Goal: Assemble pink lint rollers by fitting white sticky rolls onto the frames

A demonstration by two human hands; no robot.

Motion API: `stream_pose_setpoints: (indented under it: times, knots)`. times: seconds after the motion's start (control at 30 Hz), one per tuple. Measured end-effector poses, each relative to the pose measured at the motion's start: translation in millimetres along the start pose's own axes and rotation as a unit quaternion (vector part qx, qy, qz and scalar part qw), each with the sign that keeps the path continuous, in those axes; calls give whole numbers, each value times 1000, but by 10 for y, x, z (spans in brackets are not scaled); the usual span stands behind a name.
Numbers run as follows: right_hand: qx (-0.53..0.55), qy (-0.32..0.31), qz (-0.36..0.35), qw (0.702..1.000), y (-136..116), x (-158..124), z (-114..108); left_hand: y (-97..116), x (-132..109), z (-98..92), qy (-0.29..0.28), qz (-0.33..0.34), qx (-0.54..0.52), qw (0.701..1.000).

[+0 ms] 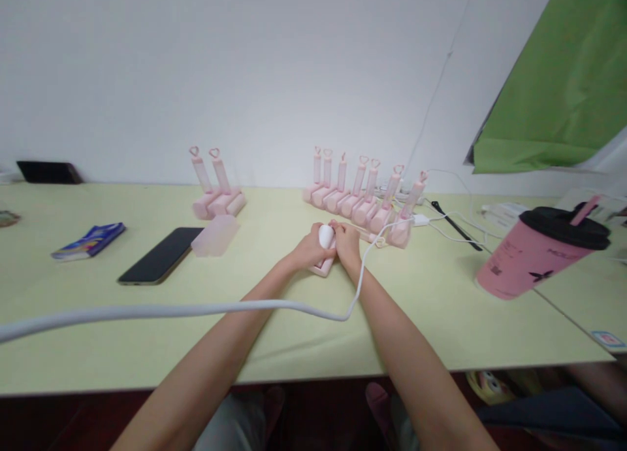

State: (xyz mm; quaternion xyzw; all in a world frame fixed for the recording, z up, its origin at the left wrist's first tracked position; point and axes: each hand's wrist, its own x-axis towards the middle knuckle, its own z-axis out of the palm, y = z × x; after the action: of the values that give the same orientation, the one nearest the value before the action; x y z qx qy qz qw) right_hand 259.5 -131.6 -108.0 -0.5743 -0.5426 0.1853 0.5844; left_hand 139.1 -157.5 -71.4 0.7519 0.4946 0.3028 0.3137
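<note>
Both my hands meet at the middle of the pale green table (98,346) on one small pink lint roller (325,263) with a white roll. My left hand (309,250) wraps it from the left, my right hand (347,242) from the right, fingers closed on the white roll. A loose translucent pink cover (215,235) lies to the left. Two pink rollers (218,199) with heart-topped handles stand behind it. A row of several more rollers (362,199) stands just behind my hands.
A white cable (171,311) crosses over my arms. A dark phone (160,255) and a blue booklet (89,240) lie at the left. A pink cup with black lid (533,258) stands at the right, a black pen (455,227) and white cords behind it. Green sheet (563,91) hangs upper right.
</note>
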Motion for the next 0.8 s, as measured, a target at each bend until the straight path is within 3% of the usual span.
stream_pose_setpoints:
  times: [0.17,0.33,0.63,0.73,0.8]
  knots:
    - [-7,2,16,1000,57,50,-19,65,-8,58,2,-5,13,1000]
    - [57,-42,-12,997,71,76,-13,35,-29,65,30,-4,9,999]
    - [195,-88,-41,976,-70,14,64,-11,-94,-16,63,67,40,995]
    - [177,-58,-63,980,-102,31,8,-81,-28,-36,77,60,-19,995]
    - [88,-11,-75,993,-61,59,-77,-149,41,-82,102,28,-73,992]
